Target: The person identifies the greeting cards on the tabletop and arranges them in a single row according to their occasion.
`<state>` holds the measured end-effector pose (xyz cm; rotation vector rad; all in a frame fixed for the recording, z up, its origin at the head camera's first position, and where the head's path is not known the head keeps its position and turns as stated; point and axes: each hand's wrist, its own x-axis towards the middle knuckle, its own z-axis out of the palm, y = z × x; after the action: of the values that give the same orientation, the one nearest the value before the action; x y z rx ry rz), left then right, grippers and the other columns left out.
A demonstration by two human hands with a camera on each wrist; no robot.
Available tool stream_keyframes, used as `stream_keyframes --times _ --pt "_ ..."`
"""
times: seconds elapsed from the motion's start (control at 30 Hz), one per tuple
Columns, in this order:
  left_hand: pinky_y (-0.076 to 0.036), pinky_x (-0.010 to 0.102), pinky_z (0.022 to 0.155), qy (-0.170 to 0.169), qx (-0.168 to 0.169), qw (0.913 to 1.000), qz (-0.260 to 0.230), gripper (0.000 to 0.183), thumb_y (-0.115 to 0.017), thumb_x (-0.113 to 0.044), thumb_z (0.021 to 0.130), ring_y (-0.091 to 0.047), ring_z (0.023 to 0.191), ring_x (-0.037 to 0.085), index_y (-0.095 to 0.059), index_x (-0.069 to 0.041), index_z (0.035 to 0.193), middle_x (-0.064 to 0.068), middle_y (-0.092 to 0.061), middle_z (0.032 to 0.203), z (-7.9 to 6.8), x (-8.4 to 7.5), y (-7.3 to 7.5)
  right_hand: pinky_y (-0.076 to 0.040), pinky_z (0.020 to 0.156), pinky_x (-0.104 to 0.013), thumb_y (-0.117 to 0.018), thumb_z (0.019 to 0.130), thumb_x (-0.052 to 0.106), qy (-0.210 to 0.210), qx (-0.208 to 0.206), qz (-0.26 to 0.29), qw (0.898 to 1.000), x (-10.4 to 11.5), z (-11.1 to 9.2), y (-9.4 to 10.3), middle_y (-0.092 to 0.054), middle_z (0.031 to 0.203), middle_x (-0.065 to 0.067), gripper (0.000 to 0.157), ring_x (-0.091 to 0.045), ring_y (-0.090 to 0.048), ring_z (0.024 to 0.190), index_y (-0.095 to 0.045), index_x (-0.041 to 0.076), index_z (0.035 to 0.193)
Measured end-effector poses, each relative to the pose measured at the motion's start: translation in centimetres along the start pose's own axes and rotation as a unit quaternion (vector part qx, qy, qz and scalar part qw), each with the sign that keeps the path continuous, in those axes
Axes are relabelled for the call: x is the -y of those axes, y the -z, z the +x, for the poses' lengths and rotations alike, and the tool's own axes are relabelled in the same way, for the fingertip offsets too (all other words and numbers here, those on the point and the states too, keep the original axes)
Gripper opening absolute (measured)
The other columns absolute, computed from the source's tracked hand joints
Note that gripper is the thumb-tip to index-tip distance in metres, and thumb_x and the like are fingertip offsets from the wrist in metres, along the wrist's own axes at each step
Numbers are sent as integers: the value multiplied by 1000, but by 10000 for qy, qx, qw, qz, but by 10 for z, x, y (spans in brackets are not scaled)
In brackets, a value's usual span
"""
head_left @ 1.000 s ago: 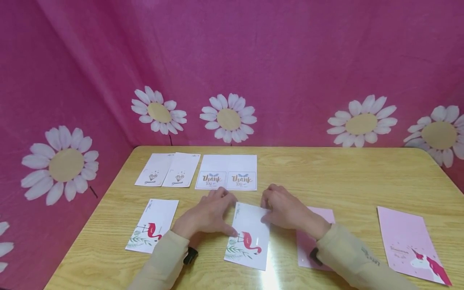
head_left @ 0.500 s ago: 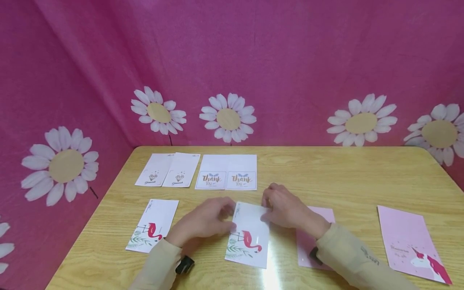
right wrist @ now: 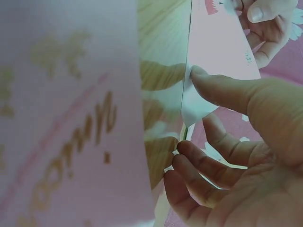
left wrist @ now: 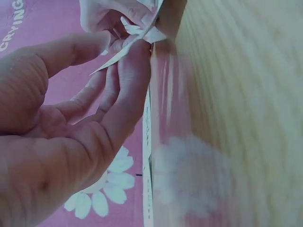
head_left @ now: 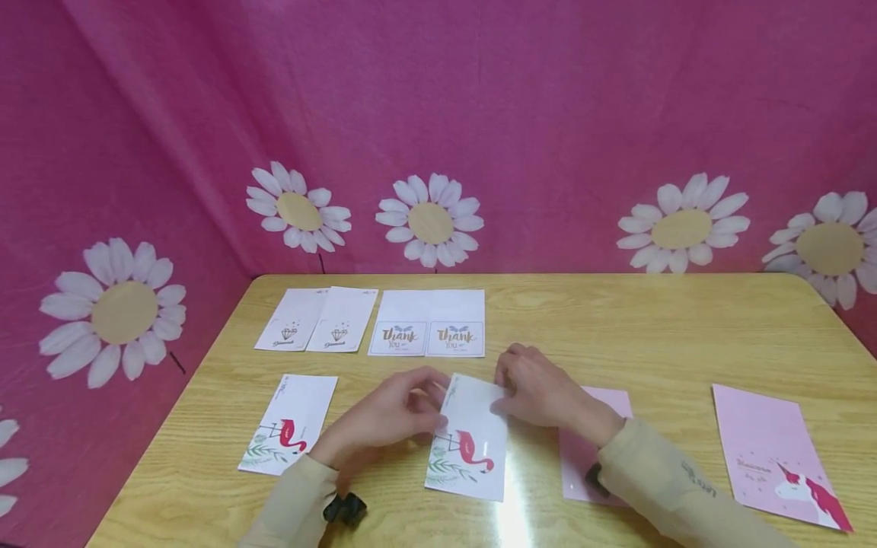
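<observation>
A white flamingo card [head_left: 469,449] is tilted in front of me, its far edge raised off the table. My left hand [head_left: 390,415] pinches its left edge, thumb on the printed face and fingers behind. In the left wrist view the card [left wrist: 113,59] appears almost edge-on between thumb and fingers. At the far right corner my right hand [head_left: 541,388] pinches the same card; the right wrist view shows the thumb [right wrist: 213,87] on its face. The lower fingers of that hand touch the table. A matching flamingo card [head_left: 291,422] lies flat to the left.
Two diamond cards [head_left: 342,320] and two thank-you cards [head_left: 455,312] lie in a row behind. A pink card [head_left: 582,457] sits partly under my right forearm, and a pink unicorn card [head_left: 767,434] is farther right. A pink flowered curtain [head_left: 548,137] borders the table [head_left: 651,327].
My left hand has drawn back a little from beyond the card and now grips its left edge. The card's far edge has risen slightly. My right hand stays nearly in place.
</observation>
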<state>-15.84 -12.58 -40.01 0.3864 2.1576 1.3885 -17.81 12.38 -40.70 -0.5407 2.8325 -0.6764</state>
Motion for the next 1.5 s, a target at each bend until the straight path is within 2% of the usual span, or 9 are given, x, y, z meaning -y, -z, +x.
stream_keyframes --times 0.17,0.3,0.43,0.6,0.77,1.07,1.3,1.5 --pt "-63 38 75 -33 90 9979 -639 45 -71 -3 92 -68 92 21 -58 -8 134 15 -63 116 1 1 -3 -48 77 -34 -86 80 23 -39 40 -53 10000 0 1 0 -56 91 -2 27 -20 -51 88 -65 10 91" --pt "-63 37 75 3 42 9969 -784 43 -70 -4 92 -68 92 21 -58 -7 133 16 -64 116 3 0 -5 -49 78 -35 -86 81 24 -51 75 -67 9999 0 2 2 -57 93 -2 27 -20 -51 89 -66 10 93" --pt "-63 38 76 190 -43 9952 -958 41 -71 -6 93 -69 94 23 -59 -10 132 15 -64 117 4 -2 -6 -50 80 -36 -85 82 25 -59 118 -62 9999 0 1 3 -58 97 -3 27 -20 -52 91 -67 11 96" --pt "-63 38 77 261 -184 9916 -1256 43 -70 -3 91 -71 92 23 -60 -10 132 15 -62 117 6 -2 -7 -53 84 -39 -83 84 23 105 44 64 9999 -3 -2 3 -61 97 -2 24 -18 -54 90 -67 12 98" --pt "-63 38 77 212 -265 9872 -1558 46 -70 -1 89 -72 89 22 -59 -8 133 15 -63 115 7 1 -8 -55 86 -42 -80 87 23 283 -227 391 9986 -6 -8 3 -65 96 -2 22 -16 -58 89 -69 10 101" --pt "-62 39 81 167 -398 9807 -1910 46 -70 -5 91 -69 92 23 -58 -10 135 15 -60 120 8 4 -7 -58 92 -42 -75 92 22 31 -455 1322 9902 -12 -20 7 -70 113 -5 26 -21 -66 104 -67 10 114" --pt "-61 35 84 7 -634 9770 -2035 47 -71 -7 91 -65 97 21 -57 -9 136 12 -59 119 12 1 -9 -62 86 -38 -73 94 17 208 -755 1915 9784 -15 -30 10 -69 118 -12 38 -26 -71 104 -61 8 129" --pt "-60 34 85 -76 -682 9750 -2114 48 -74 -11 92 -66 94 20 -56 -10 136 11 -59 120 18 -1 -12 -62 84 -35 -72 94 13 25 -985 2205 9704 -20 -36 12 -69 116 -14 50 -23 -71 99 -55 8 141"
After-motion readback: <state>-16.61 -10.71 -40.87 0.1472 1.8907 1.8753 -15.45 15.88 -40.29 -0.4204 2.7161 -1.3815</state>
